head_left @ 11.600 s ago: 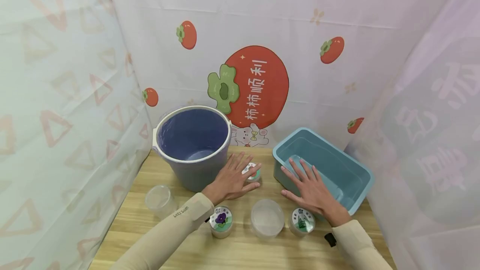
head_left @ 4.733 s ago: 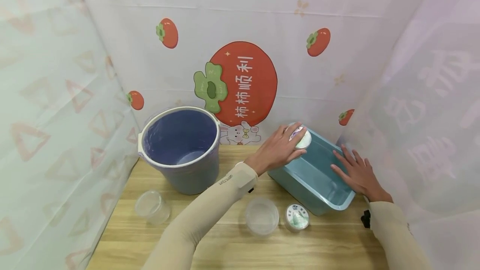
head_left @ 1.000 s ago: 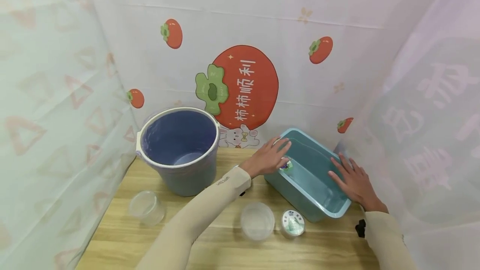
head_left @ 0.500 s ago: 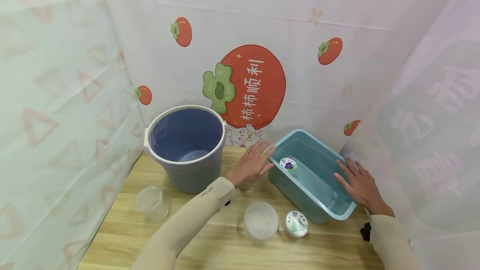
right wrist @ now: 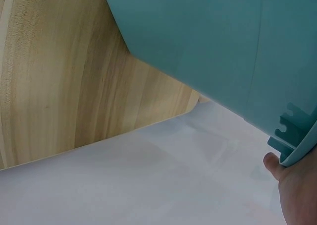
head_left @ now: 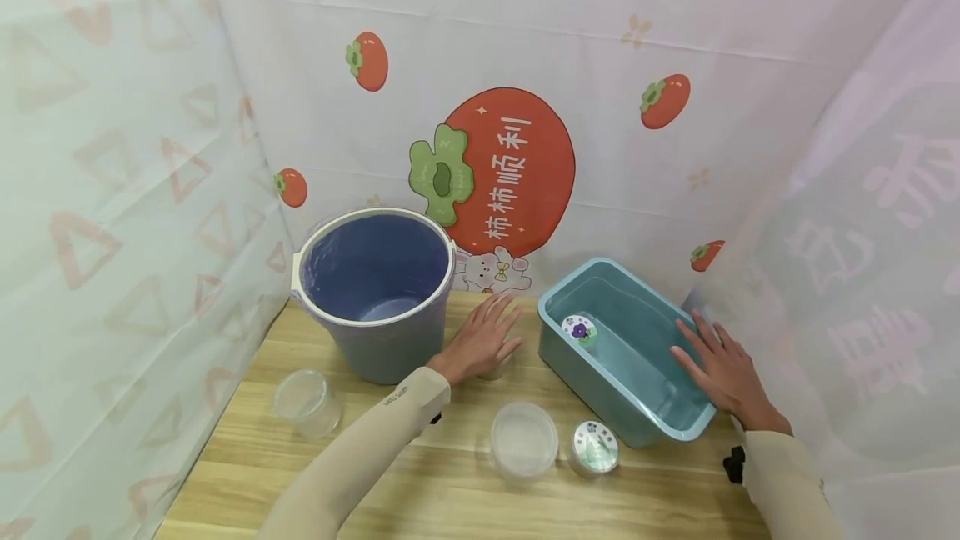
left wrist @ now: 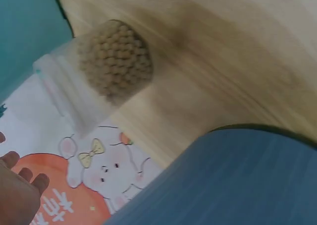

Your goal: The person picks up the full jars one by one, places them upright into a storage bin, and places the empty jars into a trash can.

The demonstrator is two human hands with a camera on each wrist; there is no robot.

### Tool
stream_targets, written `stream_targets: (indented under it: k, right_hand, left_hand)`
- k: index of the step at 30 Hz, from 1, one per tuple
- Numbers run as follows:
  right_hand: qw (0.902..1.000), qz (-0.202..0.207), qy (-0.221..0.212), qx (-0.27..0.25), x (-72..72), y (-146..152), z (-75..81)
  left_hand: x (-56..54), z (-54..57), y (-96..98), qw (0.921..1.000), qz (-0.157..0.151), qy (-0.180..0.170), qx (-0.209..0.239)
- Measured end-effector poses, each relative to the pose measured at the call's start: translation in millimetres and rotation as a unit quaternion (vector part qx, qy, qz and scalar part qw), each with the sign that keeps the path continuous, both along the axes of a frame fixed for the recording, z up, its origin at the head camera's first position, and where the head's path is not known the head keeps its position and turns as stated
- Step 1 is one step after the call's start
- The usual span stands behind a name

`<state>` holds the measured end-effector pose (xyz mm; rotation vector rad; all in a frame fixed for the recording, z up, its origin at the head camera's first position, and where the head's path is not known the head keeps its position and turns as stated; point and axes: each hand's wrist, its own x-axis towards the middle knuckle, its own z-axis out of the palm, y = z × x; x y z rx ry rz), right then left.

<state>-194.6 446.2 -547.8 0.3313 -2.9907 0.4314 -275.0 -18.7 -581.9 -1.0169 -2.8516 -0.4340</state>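
Observation:
My left hand (head_left: pixel 480 342), fingers spread and holding nothing, is over a jar (head_left: pixel 492 371) that it mostly hides in the head view. The left wrist view shows this jar as clear plastic, part filled with round beige balls (left wrist: pixel 119 61). A jar with a purple flower lid (head_left: pixel 580 329) sits inside the blue-green bin (head_left: pixel 600 382), near its left wall. My right hand (head_left: pixel 729 377) rests on the bin's right rim with fingers loosely extended. In the right wrist view, a fingertip (right wrist: pixel 272 163) shows beside the bin's rim.
A blue bucket (head_left: pixel 382 348) with a white rim stands left of my left hand. On the wooden table (head_left: pixel 450 498) are two clear containers, one at left (head_left: pixel 307 403) and one in the middle (head_left: pixel 524 440), and a jar with a green leaf lid (head_left: pixel 595 447). Printed cloth walls (head_left: pixel 615 173) enclose the table.
My left hand held the purple flower jar over the bin, let it go inside, then moved left out of the bin to the other jar. My right hand has stayed on the rim.

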Motion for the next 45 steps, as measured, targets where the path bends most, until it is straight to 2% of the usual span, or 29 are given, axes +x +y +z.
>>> stream_targets:
  k: [4,8,12,18,25,30,39,45]
  right_hand:
    - [1.0000,-0.002,0.003,0.000,0.4,-1,0.1]
    - [1.0000,-0.003,0.000,-0.002,-0.2,-1,-1.3]
    - [1.0000,-0.003,-0.002,-0.002,-0.2,-1,-2.6]
    - [0.9999,-0.004,-0.009,-0.003,0.0,-1,-1.4]
    - [1.0000,-0.003,-0.004,0.000,0.8,-2,1.0]
    - [1.0000,-0.002,0.000,-0.001,0.2,-1,0.6]
    - [1.0000,0.001,-0.001,0.002,0.0,0,1.9]
    - [1.0000,0.001,-0.005,-0.002,0.6,0,2.9]
  left_hand:
    - [0.3,-13.1,-6.1,0.9999,0.006,-0.005,0.011]
    - [1.1,-22.4,-11.9,0.9991,0.018,-0.034,0.016]
    - [2.1,-26.5,-15.9,0.9980,0.023,-0.058,0.009]
    - [4.9,-32.0,-19.9,0.9985,0.019,-0.051,0.000]
    - [10.8,-39.3,-22.7,0.9974,0.014,-0.070,0.010]
    - [14.3,-39.1,-24.5,0.9981,0.011,-0.060,-0.005]
    - [10.5,-38.5,-25.1,0.9982,-0.001,-0.047,-0.037]
    - [13.9,-36.2,-24.4,0.9989,-0.012,-0.012,-0.045]
